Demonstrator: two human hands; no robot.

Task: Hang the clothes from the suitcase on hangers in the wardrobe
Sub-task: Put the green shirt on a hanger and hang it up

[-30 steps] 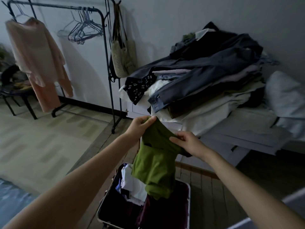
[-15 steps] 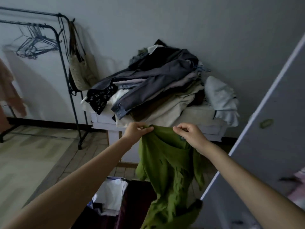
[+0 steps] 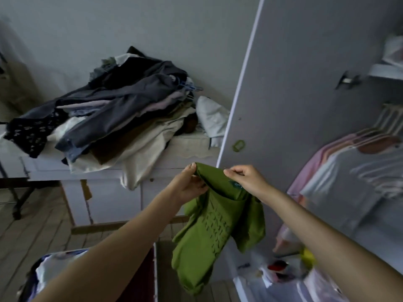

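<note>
I am noting, at far left, a heap of dark and pale clothes (image 3: pixel 122 110) lying piled on a white desk (image 3: pixel 192 147) against the wall. Bottom left, the open suitcase (image 3: pixel 139 286) is sitting on the floor with light garments inside, partly hidden by my left forearm. At centre I am holding up a green shirt (image 3: pixel 209 232): my left hand (image 3: pixel 188 185) is pinching one side of its collar between thumb and fingers, and my right hand (image 3: pixel 247 179) is pinching the other side, both grips closed on the fabric. The shirt is hanging free from the collar, above the floor, between the suitcase and the wardrobe door (image 3: pixel 283 105), which is standing open just behind it. To the right, inside the wardrobe, pink and white garments (image 3: pixel 349 168) are hanging on hangers (image 3: pixel 390 120); details there are blurred.
</note>
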